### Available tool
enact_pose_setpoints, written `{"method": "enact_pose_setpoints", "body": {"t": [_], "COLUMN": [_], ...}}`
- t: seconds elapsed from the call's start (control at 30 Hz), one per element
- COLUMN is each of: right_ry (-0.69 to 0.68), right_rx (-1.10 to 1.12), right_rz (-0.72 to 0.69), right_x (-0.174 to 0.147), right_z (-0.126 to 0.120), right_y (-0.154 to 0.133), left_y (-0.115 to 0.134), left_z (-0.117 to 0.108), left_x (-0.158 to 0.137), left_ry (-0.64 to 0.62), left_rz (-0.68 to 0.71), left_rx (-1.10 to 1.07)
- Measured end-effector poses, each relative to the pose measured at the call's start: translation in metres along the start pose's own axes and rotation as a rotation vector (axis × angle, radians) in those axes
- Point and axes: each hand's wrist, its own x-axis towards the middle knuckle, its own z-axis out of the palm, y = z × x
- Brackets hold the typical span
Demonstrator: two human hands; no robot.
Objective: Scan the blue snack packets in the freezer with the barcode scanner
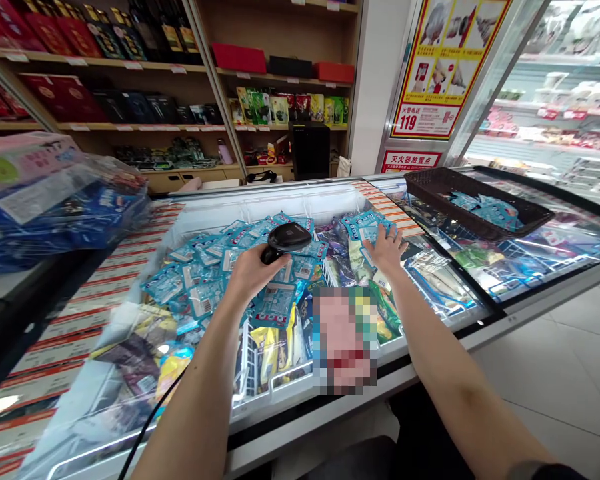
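Note:
My left hand (255, 272) is wrapped round the handle of a black barcode scanner (289, 235), whose head points to the right. Beneath it, many flat blue packets (205, 293) with white labels are spread over the chest freezer (280, 407). To the right, my right hand (389, 252) has its fingers spread and wears a ring. It is over a smaller group of the same blue packets (363, 223), fingertips at or just above them; contact is hard to tell. A black cord (153, 417) runs past my left forearm.
A dark brown basket (430, 187) holding more blue packets stands at the right. Blue wrapped packs (55, 207) are piled at the left. Price-label strips (85, 313) line the freezer glass. Shelves (130, 127) stand behind. A pixelated patch hides part of the freezer front.

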Motion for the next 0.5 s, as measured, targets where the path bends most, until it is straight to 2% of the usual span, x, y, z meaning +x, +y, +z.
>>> {"method": "enact_pose_setpoints", "body": {"t": [0.13, 0.27, 0.33, 0.4, 0.5], "right_ry": [0.131, 0.205, 0.133, -0.008, -0.195], "right_rx": [-0.054, -0.002, 0.074, 0.156, 0.195], "right_rz": [-0.004, -0.196, -0.338, -0.473, -0.56], "right_x": [0.0, -0.002, -0.004, -0.008, -0.017], "right_z": [0.001, -0.001, 0.0, 0.005, 0.014], "right_y": [-0.001, -0.014, -0.024, -0.036, -0.056], "left_y": [0.0, 0.0, -0.001, -0.002, -0.003], "left_z": [-0.001, -0.002, -0.001, -0.001, -0.001], "left_x": [0.0, 0.001, 0.001, 0.002, 0.002], "left_ry": [0.036, 0.059, 0.069, 0.074, 0.07], "left_rz": [-0.022, -0.052, -0.059, -0.058, -0.056], "left_rx": [0.0, -0.008, -0.013, -0.01, 0.008]}}
